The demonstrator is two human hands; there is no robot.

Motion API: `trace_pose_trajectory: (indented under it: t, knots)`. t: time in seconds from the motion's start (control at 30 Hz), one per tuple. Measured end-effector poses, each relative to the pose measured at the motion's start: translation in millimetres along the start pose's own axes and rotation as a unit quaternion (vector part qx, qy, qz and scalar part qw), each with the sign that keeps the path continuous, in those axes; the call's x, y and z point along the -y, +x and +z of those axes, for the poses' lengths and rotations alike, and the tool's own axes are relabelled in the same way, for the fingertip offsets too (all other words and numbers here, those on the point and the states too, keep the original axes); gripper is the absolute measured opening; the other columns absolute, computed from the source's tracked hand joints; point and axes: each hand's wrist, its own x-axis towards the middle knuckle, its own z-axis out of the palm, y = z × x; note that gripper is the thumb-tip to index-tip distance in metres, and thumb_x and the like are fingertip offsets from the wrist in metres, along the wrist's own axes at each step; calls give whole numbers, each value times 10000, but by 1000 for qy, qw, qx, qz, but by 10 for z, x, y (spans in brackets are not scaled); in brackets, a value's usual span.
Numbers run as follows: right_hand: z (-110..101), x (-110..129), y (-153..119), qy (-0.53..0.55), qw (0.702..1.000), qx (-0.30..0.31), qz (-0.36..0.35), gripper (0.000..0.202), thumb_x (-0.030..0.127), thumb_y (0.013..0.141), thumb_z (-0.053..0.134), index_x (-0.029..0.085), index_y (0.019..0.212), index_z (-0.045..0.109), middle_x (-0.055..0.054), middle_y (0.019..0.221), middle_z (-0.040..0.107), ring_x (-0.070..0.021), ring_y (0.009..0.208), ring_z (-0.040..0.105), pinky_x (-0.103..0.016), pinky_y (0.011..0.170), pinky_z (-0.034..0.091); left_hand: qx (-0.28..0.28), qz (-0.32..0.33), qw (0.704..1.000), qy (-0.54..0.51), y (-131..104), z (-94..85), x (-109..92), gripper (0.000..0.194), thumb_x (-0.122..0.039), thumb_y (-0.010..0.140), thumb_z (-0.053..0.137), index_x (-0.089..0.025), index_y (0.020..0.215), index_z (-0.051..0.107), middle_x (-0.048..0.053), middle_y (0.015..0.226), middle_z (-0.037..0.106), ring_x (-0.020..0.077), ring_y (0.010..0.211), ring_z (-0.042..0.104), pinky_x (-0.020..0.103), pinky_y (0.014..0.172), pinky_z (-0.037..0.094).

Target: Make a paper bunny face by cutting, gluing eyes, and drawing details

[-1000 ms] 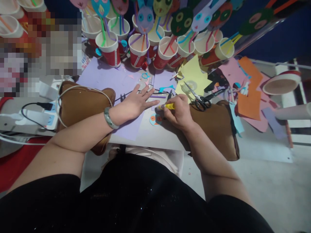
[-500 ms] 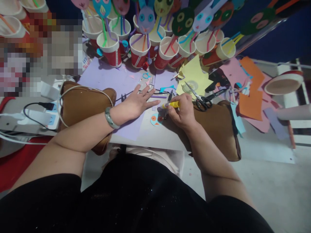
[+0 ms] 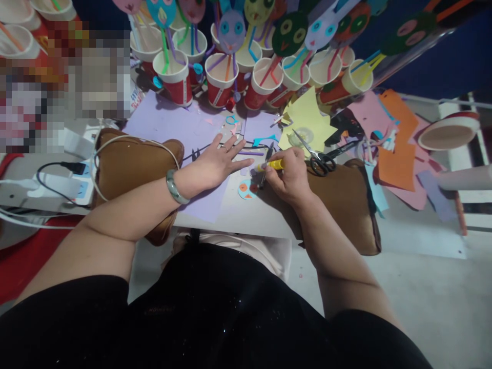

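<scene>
My left hand [image 3: 217, 161] lies flat with its fingers spread, over purple paper [image 3: 207, 207] and the tabletop. It holds nothing, and a bangle circles its wrist. Wrapped round a yellow glue stick [image 3: 275, 164] is my right hand [image 3: 290, 177], closed, with the stick's end pointing left. Just left of that hand, a small light-blue paper face [image 3: 247, 189] with orange eyes lies on the table, partly in shadow. A dark pen [image 3: 270, 151] lies beside the right fingers. Black-handled scissors [image 3: 321, 161] rest at the right, by the yellow paper [image 3: 307, 115].
Several red-and-white paper cups [image 3: 221, 82] with straws and paper faces stand along the back. Brown cushions lie left [image 3: 134, 169] and right [image 3: 342, 205] under my forearms. Orange and pink paper scraps [image 3: 397, 166] cover the right. A power strip [image 3: 82, 187] with cables sits left.
</scene>
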Motion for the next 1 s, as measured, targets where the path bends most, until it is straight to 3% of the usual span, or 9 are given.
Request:
trace_pose_trajectory:
  t: [0.17, 0.37, 0.57, 0.8, 1.0]
  knots:
    - [25, 11, 21, 1, 999, 35, -7, 149, 363, 935, 605, 264, 1045, 596, -95, 905, 650, -344, 982, 564, -572, 947, 515, -4, 6, 1000, 4, -1, 3, 4, 597, -122, 1056, 455, -354, 1599, 538, 149, 1780, 351, 379, 1659, 318, 753, 1271, 275]
    - [9, 25, -15, 39, 999, -8, 9, 208, 440, 988, 555, 262, 1083, 603, -109, 995, 661, -331, 1008, 601, -528, 863, 554, -19, 10, 1000, -2, 10, 115, 65, 584, -153, 1062, 477, -371, 1602, 523, 134, 1780, 360, 366, 1659, 318, 750, 1256, 297]
    - [88, 106, -1, 41, 999, 22, -22, 273, 510, 1007, 550, 265, 1115, 599, -110, 1005, 662, -339, 1026, 602, -551, 918, 528, -16, 9, 1000, -17, 19, 138, 85, 616, -162, 1048, 520, -403, 1615, 502, 134, 1792, 332, 380, 1658, 311, 761, 1252, 278]
    - [151, 155, 44, 32, 996, 69, -45, 224, 446, 1016, 518, 259, 1119, 583, -100, 1011, 721, -315, 944, 605, -596, 1025, 446, -12, 5, 999, -34, 10, 95, 74, 644, -173, 1035, 554, -406, 1631, 482, 137, 1807, 291, 389, 1665, 292, 750, 1268, 261]
    - [91, 141, 13, 76, 996, 45, -25, 203, 447, 998, 507, 270, 1067, 579, -108, 1000, 675, -329, 988, 609, -532, 875, 522, 19, -8, 1000, -6, 14, 40, 36, 600, -171, 1085, 452, -408, 1635, 467, 118, 1805, 300, 375, 1673, 277, 735, 1266, 283]
